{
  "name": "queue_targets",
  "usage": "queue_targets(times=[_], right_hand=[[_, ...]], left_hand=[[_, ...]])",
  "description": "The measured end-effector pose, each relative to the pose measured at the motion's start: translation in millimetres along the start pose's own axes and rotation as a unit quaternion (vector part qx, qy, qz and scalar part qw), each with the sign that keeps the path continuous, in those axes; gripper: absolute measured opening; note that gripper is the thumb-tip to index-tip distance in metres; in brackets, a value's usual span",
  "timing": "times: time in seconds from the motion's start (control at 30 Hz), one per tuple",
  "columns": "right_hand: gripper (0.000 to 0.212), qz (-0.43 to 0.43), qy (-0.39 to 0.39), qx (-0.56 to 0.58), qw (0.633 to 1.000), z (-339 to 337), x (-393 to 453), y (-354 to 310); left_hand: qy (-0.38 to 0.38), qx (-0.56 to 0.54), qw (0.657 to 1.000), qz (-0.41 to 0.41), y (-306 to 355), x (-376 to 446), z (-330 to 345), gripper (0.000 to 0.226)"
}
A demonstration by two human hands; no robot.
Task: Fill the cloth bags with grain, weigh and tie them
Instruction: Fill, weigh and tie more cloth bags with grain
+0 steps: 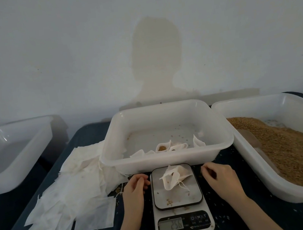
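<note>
Small packing workspace, bare wall, dark table, plastic tubs, grain, digital scale

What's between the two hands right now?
Head view: the scale, carrying a filled cloth bag, sits between left hand and right hand.

From my feed I see a dark blue tabletop scattered with loose grains. On it sit a digital scale at the near middle, a heap of empty cloth bags to the left, a white tray behind the scale, and a grain-filled tray on the right. Another white tray sits at far left.
</note>
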State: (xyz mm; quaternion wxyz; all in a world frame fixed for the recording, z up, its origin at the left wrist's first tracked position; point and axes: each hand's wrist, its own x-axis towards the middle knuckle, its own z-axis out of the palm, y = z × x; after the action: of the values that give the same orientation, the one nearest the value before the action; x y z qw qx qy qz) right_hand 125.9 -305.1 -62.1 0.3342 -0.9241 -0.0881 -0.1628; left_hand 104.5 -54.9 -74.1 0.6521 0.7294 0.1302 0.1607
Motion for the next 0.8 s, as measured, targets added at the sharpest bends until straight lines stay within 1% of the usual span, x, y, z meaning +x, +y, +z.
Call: queue_targets(times=[0.3, 0.8], right_hand=[[0.019, 0.026, -0.009, 0.013, 1.0, 0.0, -0.9, 1.2], [0.021, 0.033, -0.012, 0.028, 0.999, -1.4, -2.4, 1.8]], left_hand=[[0.004, -0.01, 1.0, -0.006, 1.1, -2.7, -2.4, 0.027], [0.005, -0.006, 1.0, -0.011, -0.2, -2.5, -2.9, 0.027]])
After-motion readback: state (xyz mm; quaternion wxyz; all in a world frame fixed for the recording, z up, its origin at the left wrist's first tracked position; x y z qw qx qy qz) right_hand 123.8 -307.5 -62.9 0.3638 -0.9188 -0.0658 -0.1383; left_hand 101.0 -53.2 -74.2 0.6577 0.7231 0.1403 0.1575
